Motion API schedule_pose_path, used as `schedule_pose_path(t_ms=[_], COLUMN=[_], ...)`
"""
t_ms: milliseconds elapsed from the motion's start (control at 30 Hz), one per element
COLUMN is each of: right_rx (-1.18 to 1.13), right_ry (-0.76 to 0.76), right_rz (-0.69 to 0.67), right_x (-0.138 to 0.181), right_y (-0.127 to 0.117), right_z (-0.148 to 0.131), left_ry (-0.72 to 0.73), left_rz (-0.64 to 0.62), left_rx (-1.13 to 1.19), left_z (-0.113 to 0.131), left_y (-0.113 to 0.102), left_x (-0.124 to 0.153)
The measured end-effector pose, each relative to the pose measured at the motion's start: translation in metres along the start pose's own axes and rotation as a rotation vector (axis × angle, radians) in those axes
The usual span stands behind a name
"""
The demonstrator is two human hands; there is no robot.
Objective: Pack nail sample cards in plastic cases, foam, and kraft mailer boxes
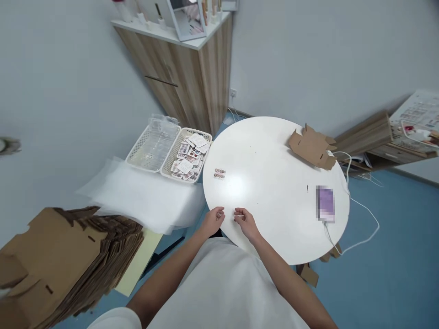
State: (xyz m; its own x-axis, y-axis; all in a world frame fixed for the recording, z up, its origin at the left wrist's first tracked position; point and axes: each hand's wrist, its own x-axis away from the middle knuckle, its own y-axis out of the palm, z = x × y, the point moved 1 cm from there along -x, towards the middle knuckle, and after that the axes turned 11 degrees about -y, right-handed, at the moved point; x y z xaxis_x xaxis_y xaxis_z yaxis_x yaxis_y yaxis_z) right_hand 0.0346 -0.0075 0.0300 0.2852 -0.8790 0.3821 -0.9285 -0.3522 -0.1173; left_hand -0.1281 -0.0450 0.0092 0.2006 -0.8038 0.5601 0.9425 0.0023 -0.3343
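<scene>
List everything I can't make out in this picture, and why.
- Dotted card, head view: details too small.
- Purple thing, head view: blurred into blocks.
- Basket, head view: top cards hide what lies beneath.
- Cardboard pile, head view: cut off by the left and bottom edges.

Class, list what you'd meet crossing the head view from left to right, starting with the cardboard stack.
Cardboard stack, basket of cards, left hand, right hand, folded cardboard piece on the table, wooden shelf unit.
</scene>
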Motion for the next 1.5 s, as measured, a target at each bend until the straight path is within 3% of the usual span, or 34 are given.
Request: schedule_pose_path(t_ms=[133,300,500,700,867,1033,1167,1367,1500], right_rx=[-0.016,-0.028,0.006,0.042,0.04,0.145,0.292,0.514,0.371], right_ry=[-0.041,-0.077,-0.124,-0.187,-0.25,-0.291,-0.329,-0.249,-0.034], right_rz=[-0.131,-0.31,-0.443,-0.504,-0.532,-0.525,-0.451,-0.419,-0.437], right_x=[0.001,0.002,-0.005,-0.035,-0.073,-0.116,-0.151,-0.193,-0.213], right_y=[0.003,0.023,0.054,0.098,0.156,0.218,0.257,0.296,0.32], right_z=[0.005,0.005,-0.002,-0.022,-0.058,-0.093,-0.109,-0.127,-0.136], left_ry=[0.04,-0.016,-0.166,-0.136,-0.023,0.066,0.048,-0.099,-0.148], left_rz=[0.059,0.111,0.241,0.351,0.421,0.611,0.61,0.468,0.386], left_rx=[-0.021,-0.065,0.0,0.056,-0.062,-0.143,-0.187,-0.343,-0.388], left_z=[0.008,-0.01,-0.045,-0.059,-0.055,-0.041,-0.035,-0.033,-0.032], left_y=[0.012,0.004,-0.028,-0.077,-0.147,-0.236,-0.294,-0.34,-0.351], left_x=[0.025,0.066,0.101,0.103,0.064,-0.011,-0.07,-0.134,-0.16])
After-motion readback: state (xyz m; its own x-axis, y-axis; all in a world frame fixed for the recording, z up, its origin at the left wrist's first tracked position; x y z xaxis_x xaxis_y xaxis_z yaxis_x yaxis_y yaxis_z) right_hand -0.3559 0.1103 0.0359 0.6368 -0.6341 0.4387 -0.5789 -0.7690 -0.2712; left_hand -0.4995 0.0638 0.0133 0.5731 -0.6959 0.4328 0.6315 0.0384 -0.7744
